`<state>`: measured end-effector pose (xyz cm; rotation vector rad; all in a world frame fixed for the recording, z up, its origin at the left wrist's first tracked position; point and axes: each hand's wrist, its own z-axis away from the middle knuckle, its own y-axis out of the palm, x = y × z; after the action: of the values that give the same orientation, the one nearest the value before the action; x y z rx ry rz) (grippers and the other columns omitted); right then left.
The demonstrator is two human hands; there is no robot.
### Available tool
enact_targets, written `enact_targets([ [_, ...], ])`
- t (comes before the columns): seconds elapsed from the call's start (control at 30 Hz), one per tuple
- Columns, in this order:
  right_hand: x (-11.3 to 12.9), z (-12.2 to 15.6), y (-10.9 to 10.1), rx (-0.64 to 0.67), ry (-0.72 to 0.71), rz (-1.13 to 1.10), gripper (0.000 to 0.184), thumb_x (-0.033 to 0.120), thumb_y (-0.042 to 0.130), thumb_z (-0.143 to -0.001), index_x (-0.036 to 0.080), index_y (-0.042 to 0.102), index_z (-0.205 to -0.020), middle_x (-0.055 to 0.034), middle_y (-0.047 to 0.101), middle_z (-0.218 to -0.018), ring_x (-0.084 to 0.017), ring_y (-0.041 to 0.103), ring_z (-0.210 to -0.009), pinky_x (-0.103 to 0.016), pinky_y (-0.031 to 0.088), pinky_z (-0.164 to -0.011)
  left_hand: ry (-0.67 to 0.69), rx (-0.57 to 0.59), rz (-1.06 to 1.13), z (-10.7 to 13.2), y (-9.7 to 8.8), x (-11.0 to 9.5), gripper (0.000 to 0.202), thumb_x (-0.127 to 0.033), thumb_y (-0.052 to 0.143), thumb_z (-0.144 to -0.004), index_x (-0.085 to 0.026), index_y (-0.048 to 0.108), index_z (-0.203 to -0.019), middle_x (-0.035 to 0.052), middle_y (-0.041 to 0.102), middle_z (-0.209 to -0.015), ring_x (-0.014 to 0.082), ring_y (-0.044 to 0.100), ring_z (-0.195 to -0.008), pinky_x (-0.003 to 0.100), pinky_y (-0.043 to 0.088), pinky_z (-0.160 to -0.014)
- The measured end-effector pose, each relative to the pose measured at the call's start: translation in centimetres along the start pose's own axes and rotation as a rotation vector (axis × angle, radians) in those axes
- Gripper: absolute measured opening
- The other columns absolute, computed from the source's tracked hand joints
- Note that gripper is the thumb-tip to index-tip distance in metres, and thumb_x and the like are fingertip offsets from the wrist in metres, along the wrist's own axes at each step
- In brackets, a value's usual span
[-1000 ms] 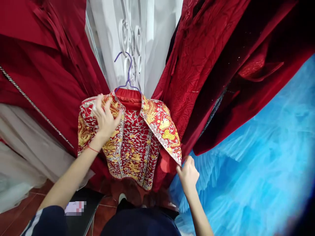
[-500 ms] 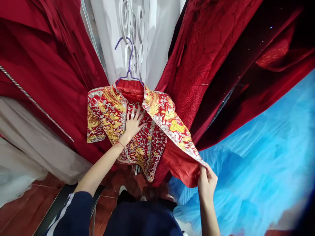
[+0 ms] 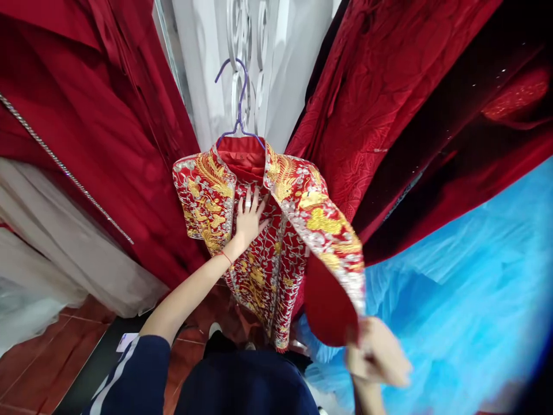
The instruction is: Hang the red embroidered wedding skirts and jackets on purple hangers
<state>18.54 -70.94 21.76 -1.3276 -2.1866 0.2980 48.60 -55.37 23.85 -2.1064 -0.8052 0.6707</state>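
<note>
A red jacket [image 3: 324, 219] with gold and silver embroidery hangs from a purple hanger [image 3: 239, 115]. Fingers spread, my left hand [image 3: 249, 222] lies flat against the embroidered red panel between the jacket's two open fronts. A light ring shows on one finger. At the lower right, my right hand [image 3: 378, 354] is closed on the end of the jacket's trimmed edge, blurred by motion. There the cloth bows outward and its plain red lining [image 3: 328, 305] faces me. Part of the panel lies hidden behind my left hand.
Red gowns [image 3: 138, 144] hang at the left, with patterned red cloth [image 3: 367, 104] at the right. Blue tulle [image 3: 453, 288] fills the lower right. Behind the hanger is white scrollwork [image 3: 235, 34]. Pale fabric [image 3: 86, 248] drapes at the left above the tiled floor [image 3: 52, 340].
My right hand has moved down and slightly right, drawing the jacket's edge into a curve. The jacket and my left hand appear further right in the view.
</note>
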Motion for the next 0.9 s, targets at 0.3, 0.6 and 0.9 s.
enact_targets([
  [0.3, 0.2, 0.0, 10.3, 0.844, 0.041, -0.012, 0.022, 0.04, 0.059, -0.094, 0.021, 0.065, -0.084, -0.0015, 0.068, -0.076, -0.016, 0.064, -0.068, -0.024, 0.044, -0.064, -0.111, -0.288, 0.75, 8.7, -0.8, -0.3, 0.048, -0.035, 0.029, -0.104, -0.026, 0.038, -0.15, 0.0155, 0.054, -0.147, 0.0239, 0.053, -0.136, 0.044, 0.045, -0.112],
  [0.6, -3.8, -8.5, 7.9, 0.129, 0.266, -0.076, 0.025, 0.043, 0.06, -0.095, 0.018, 0.063, -0.091, -0.0019, 0.068, -0.08, -0.015, 0.063, -0.069, -0.027, 0.049, -0.071, -0.104, -0.321, 0.785, 5.1, -2.6, -0.5, 0.028, -0.033, 0.04, -0.103, -0.023, 0.064, -0.115, 0.0102, 0.071, -0.113, 0.02, 0.068, -0.106, 0.037, 0.054, -0.097],
  [0.9, -2.0, -16.3, 12.1, -0.186, 0.199, 0.412, 0.032, 0.048, 0.052, -0.098, 0.017, 0.06, -0.093, -0.0048, 0.062, -0.076, -0.016, 0.054, -0.059, -0.027, 0.037, -0.057, 0.048, -0.497, 0.018, -4.5, -7.1, 2.0, 0.051, -0.038, 0.063, -0.09, -0.025, 0.055, -0.139, 0.0137, 0.052, -0.149, 0.0335, 0.041, -0.143, 0.055, 0.03, -0.116],
])
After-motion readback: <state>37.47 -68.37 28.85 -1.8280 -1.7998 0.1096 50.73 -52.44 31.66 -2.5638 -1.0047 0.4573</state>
